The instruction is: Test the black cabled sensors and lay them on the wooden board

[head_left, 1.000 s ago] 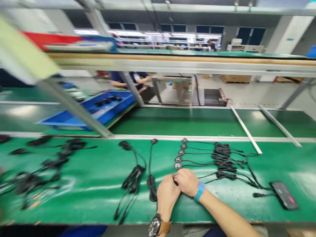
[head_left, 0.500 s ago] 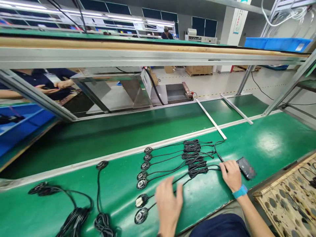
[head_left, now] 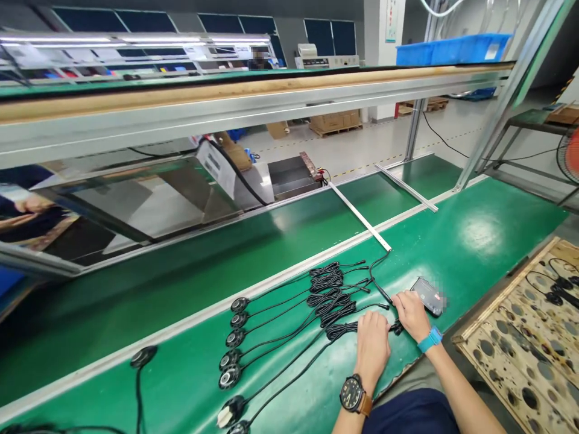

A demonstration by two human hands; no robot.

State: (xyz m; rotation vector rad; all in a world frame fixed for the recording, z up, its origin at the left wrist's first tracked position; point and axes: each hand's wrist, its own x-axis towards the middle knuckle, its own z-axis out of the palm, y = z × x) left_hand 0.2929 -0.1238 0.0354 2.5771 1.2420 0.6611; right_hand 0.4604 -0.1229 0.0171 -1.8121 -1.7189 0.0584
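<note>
My left hand, with a watch on its wrist, lies on the green bench with its fingers curled over the end of a black cable. My right hand, with a blue band on its wrist, is closed on a black cable plug right beside it. The two hands nearly touch. A small black box lies just beyond the right hand. Several black cables with coiled middles run left to round puck-shaped heads laid in a row.
A green conveyor belt runs behind the bench, with two white bars laid across it. A perforated wooden board holding more cables stands at the right. A blue bin sits on the upper shelf. Another person's hands show at far left.
The view has swung right. My left hand has moved right from the puck heads to the cable ends, joining my right hand beside the black box.
</note>
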